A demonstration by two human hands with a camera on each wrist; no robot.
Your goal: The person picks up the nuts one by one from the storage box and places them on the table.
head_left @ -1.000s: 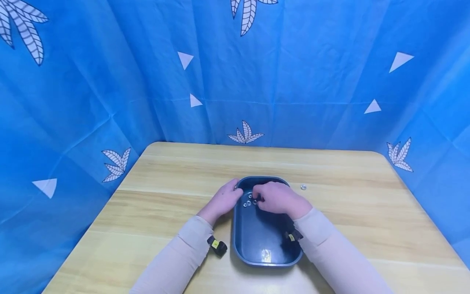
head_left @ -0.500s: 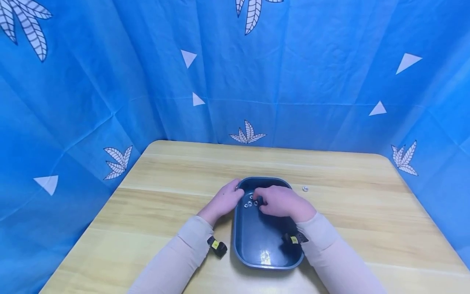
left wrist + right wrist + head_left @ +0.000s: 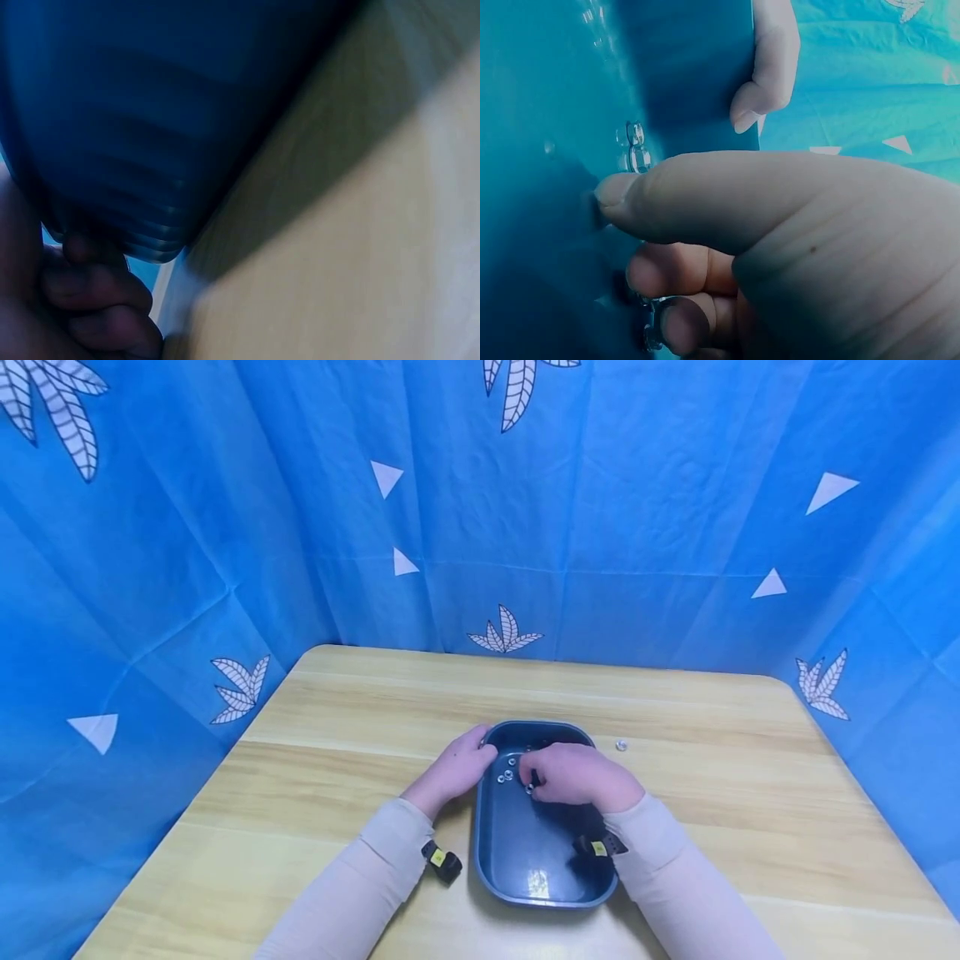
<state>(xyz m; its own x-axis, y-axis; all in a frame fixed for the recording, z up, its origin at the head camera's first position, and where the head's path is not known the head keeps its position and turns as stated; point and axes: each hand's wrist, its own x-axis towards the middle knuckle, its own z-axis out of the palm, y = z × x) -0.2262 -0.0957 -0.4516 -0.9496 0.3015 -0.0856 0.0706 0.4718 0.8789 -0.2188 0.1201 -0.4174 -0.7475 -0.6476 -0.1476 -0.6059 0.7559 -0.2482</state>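
Observation:
A dark blue-grey tray (image 3: 546,900) stands on the wooden table. My left hand (image 3: 456,768) grips its far left corner, thumb over the rim and fingers outside; the left wrist view shows those curled fingers (image 3: 101,296) under the tray's outer wall. Inside the tray, my right hand (image 3: 576,774) has its fingers curled and pinches a small metal nut (image 3: 529,789) at its thumb and index fingertips. Several loose nuts (image 3: 508,774) lie to the left of it, also showing beyond the thumb (image 3: 697,199) in the right wrist view. The right index fingertip is hidden there.
One more nut (image 3: 621,745) lies on the table (image 3: 720,760) right of the tray's far end. Black wrist cameras hang under both sleeves, the right one (image 3: 596,846) over the tray. A blue patterned curtain (image 3: 637,527) encloses the table behind and at the sides.
The right hand has moved slightly toward the near side of the tray, and the nut at its fingertips has shifted with it. The left hand has kept its hold on the tray.

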